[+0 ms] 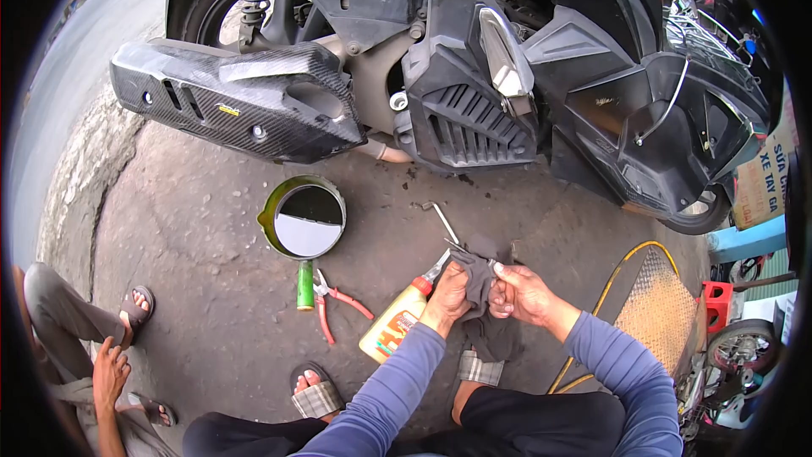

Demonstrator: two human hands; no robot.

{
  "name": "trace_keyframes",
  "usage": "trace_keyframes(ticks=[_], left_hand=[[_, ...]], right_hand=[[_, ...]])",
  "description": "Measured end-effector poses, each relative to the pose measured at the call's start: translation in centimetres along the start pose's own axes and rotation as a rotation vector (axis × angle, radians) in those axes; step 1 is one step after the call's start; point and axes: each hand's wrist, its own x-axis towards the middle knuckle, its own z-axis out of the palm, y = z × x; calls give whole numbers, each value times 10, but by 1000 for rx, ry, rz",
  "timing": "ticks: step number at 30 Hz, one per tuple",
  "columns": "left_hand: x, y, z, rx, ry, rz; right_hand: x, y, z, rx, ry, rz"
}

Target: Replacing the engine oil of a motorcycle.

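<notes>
Head view: left hand (pixel 451 294) is curled tight around a dark gray rag (pixel 480 278), right hand (pixel 518 294) pinching it too, so it's bunched right between them. Looks like wiping to me; next move probably calls for easing that grip. Red-handled pliers (pixel 322 291) and a saucepan (pixel 268 218) of dark liquid sit left of the left hand.

cloth (pixel 480 283): dark grey, plain, thin | state: crumpled, heavily creased | pose: bunched between left hand (pixel 451 292) and right hand (pixel 526 294), folds sticking up above grip, loose end hanging below | location: right of centre, head view | thin metal piece (pixel 456 245): silvery tip at cloth's upper left, rest hidden, kind unclear
</notes>
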Motion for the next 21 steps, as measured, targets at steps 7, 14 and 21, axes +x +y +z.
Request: trace_keyframes(ticks=[7, 14, 21], left_hand=[[14, -5, 25, -47, 346, 67], [8, 13, -11, 46, -152, -85], [-1, 10, -18, -72, 131, -228]], right_hand=[[3, -19, -13, -583, -61, -144], [-5, -22, -19, 230, -320, 263], [-4, -26, -43, 241, -210, 111]])
